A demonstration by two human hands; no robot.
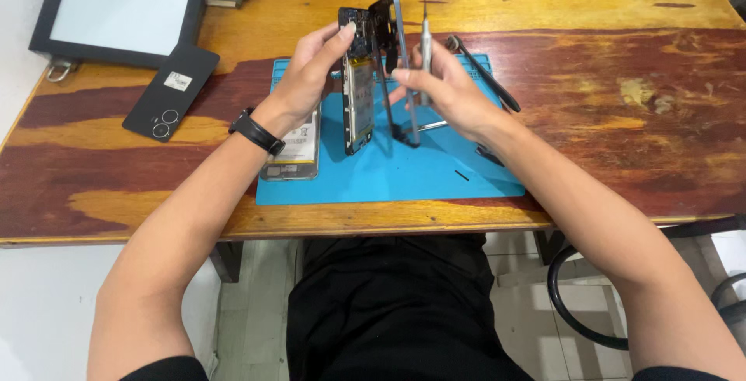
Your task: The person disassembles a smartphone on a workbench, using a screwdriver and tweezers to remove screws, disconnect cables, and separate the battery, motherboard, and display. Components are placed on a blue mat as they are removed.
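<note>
Two hands, two phone halves, one screwdriver, one back cover.

The battery lies half hidden under the left wrist; the framed panel is cut off at the top edge.

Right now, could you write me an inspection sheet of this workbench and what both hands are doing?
Surface: worn wooden table with a blue mat.
Job's things: opened phone body in the left hand; dark frame and a slim screwdriver in the right hand.
Clutter: black back cover, battery, tweezers, framed panel.
Grippers: both hands closed on parts.
Cables: nothing seen.
Surroundings: tiled floor, a chair rim to the right.
</note>
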